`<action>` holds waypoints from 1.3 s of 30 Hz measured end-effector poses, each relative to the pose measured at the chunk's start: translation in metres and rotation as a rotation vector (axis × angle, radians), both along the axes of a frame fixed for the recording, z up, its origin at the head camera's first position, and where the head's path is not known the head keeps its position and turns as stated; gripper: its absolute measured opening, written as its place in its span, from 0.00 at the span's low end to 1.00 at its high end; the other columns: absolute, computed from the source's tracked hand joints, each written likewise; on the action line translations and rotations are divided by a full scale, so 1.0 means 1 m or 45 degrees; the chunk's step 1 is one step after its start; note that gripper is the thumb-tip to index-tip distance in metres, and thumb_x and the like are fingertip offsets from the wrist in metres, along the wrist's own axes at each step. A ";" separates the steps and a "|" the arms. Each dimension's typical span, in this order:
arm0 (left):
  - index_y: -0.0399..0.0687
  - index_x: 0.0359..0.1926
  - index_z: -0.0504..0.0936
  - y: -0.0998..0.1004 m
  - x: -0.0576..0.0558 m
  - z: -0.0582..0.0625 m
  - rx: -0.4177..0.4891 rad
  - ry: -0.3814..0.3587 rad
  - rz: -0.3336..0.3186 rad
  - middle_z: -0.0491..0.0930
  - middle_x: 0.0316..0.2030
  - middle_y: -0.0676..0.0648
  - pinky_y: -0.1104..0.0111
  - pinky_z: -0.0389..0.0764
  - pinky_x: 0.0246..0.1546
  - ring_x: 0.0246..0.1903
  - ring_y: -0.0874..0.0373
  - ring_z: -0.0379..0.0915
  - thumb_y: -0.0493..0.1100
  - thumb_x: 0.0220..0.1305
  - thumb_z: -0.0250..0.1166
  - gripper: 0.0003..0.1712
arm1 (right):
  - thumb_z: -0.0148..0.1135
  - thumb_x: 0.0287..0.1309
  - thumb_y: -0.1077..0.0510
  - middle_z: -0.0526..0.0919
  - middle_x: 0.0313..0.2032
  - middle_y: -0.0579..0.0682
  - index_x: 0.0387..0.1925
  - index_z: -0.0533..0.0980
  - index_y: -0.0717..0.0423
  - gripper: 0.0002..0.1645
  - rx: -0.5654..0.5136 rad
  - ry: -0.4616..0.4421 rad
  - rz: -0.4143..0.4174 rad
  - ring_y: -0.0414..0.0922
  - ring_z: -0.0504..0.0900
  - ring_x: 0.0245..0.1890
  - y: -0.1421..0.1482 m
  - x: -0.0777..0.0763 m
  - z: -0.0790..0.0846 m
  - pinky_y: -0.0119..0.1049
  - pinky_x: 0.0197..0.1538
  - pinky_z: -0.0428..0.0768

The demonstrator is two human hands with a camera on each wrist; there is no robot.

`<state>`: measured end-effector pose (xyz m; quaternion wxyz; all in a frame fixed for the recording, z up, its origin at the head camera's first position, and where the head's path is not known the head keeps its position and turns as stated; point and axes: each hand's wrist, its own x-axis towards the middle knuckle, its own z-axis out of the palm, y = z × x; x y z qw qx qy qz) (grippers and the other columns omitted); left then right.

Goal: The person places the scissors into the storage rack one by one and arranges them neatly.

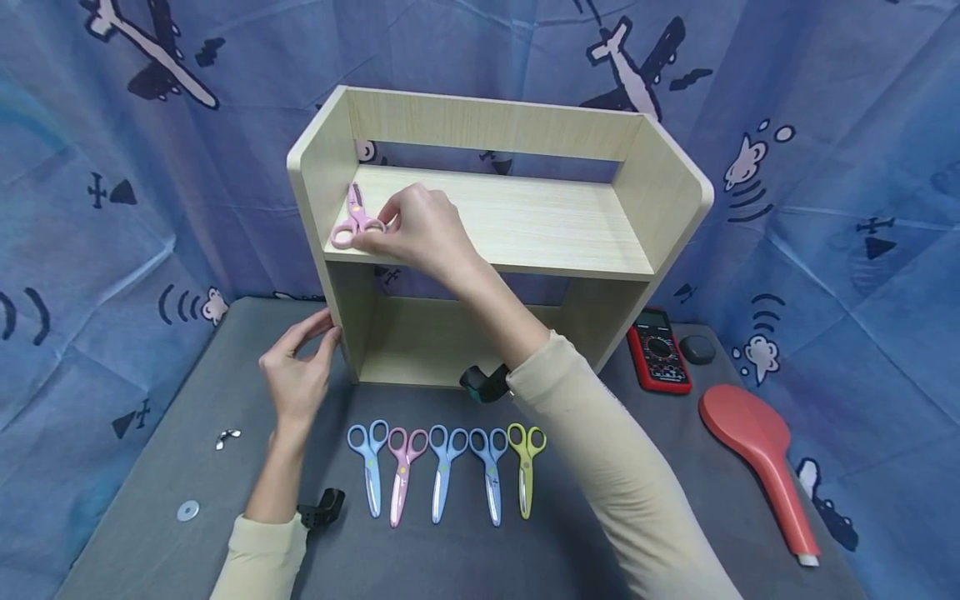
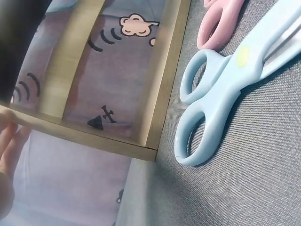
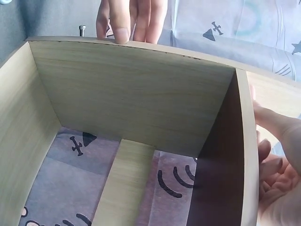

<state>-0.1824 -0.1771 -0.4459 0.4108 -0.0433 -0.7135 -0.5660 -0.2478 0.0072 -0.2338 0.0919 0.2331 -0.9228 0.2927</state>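
Observation:
On the upper deck of a pale wooden shelf [image 1: 487,265], at its left end, lies a pair of pink scissors [image 1: 355,218], blades pointing to the back. My right hand [image 1: 423,229] pinches one handle loop between thumb and fingers; in the right wrist view that hand [image 3: 282,174] shows beyond the deck board, its scissors hidden. My left hand [image 1: 300,367] touches the outer left side panel low down with fairly straight fingers. In front of the shelf, several scissors lie in a row: blue scissors [image 1: 369,467], other pink scissors [image 1: 405,475] and yellow-green scissors [image 1: 527,468] among them.
To the right stand a red multimeter [image 1: 660,350], a dark mouse-like object [image 1: 697,349] and a red paddle-shaped object [image 1: 757,450]. At the left lie a small metal piece [image 1: 227,437] and a round disc [image 1: 188,510]. A blue patterned curtain [image 1: 450,42] hangs behind the grey table.

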 end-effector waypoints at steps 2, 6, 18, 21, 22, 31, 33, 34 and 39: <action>0.36 0.52 0.92 0.000 0.000 0.000 0.001 0.003 0.000 0.93 0.44 0.32 0.89 0.84 0.40 0.43 0.78 0.87 0.27 0.63 0.77 0.16 | 0.81 0.59 0.40 0.85 0.28 0.46 0.41 0.90 0.56 0.24 0.010 0.006 -0.006 0.41 0.79 0.31 -0.002 0.001 0.000 0.29 0.31 0.71; 0.36 0.52 0.92 0.000 0.000 0.000 -0.003 0.004 0.002 0.93 0.44 0.32 0.89 0.83 0.40 0.43 0.79 0.86 0.27 0.63 0.77 0.16 | 0.80 0.60 0.37 0.88 0.30 0.47 0.43 0.90 0.55 0.26 0.034 0.012 -0.022 0.41 0.80 0.32 -0.004 0.003 0.000 0.30 0.32 0.73; 0.36 0.52 0.92 0.004 0.000 0.000 0.020 -0.001 -0.040 0.92 0.45 0.32 0.88 0.84 0.40 0.44 0.78 0.87 0.27 0.63 0.77 0.16 | 0.79 0.62 0.38 0.92 0.38 0.50 0.53 0.90 0.57 0.30 0.018 0.009 -0.012 0.42 0.86 0.35 0.004 0.005 -0.002 0.32 0.38 0.81; 0.36 0.52 0.92 0.003 0.000 0.000 0.019 0.000 -0.025 0.93 0.45 0.32 0.88 0.84 0.41 0.43 0.78 0.87 0.27 0.63 0.77 0.16 | 0.79 0.63 0.40 0.93 0.37 0.51 0.55 0.89 0.58 0.30 -0.012 0.014 0.030 0.42 0.85 0.34 0.008 0.007 -0.001 0.32 0.38 0.81; 0.37 0.52 0.93 0.002 0.000 -0.001 0.022 0.000 -0.020 0.93 0.45 0.32 0.89 0.84 0.40 0.43 0.78 0.87 0.27 0.63 0.77 0.16 | 0.79 0.63 0.41 0.92 0.36 0.51 0.55 0.88 0.59 0.30 -0.030 0.017 0.050 0.42 0.85 0.33 0.010 0.009 -0.001 0.31 0.36 0.79; 0.36 0.52 0.92 0.001 -0.001 -0.002 0.022 -0.010 -0.009 0.93 0.45 0.32 0.89 0.83 0.40 0.43 0.79 0.86 0.28 0.63 0.77 0.16 | 0.78 0.65 0.47 0.88 0.33 0.49 0.57 0.87 0.57 0.25 -0.244 -0.056 0.170 0.42 0.83 0.31 0.039 0.037 -0.003 0.29 0.32 0.77; 0.36 0.52 0.92 0.001 0.000 -0.002 0.022 -0.013 -0.005 0.93 0.45 0.32 0.89 0.83 0.39 0.43 0.79 0.86 0.28 0.63 0.77 0.16 | 0.79 0.64 0.49 0.87 0.33 0.49 0.57 0.87 0.57 0.25 -0.278 -0.046 0.195 0.43 0.84 0.31 0.048 0.045 -0.006 0.29 0.33 0.79; 0.36 0.52 0.92 0.001 0.000 -0.002 0.022 -0.016 -0.003 0.93 0.45 0.32 0.89 0.83 0.39 0.43 0.79 0.86 0.28 0.63 0.77 0.16 | 0.79 0.64 0.50 0.87 0.33 0.50 0.56 0.87 0.57 0.24 -0.294 -0.033 0.206 0.43 0.84 0.31 0.052 0.049 -0.007 0.30 0.33 0.80; 0.36 0.52 0.92 0.001 0.000 -0.001 0.021 -0.028 0.005 0.93 0.45 0.32 0.90 0.83 0.39 0.43 0.78 0.86 0.28 0.63 0.77 0.16 | 0.80 0.63 0.54 0.87 0.32 0.49 0.55 0.87 0.57 0.21 -0.358 0.001 0.259 0.43 0.82 0.30 0.079 0.071 -0.015 0.30 0.34 0.79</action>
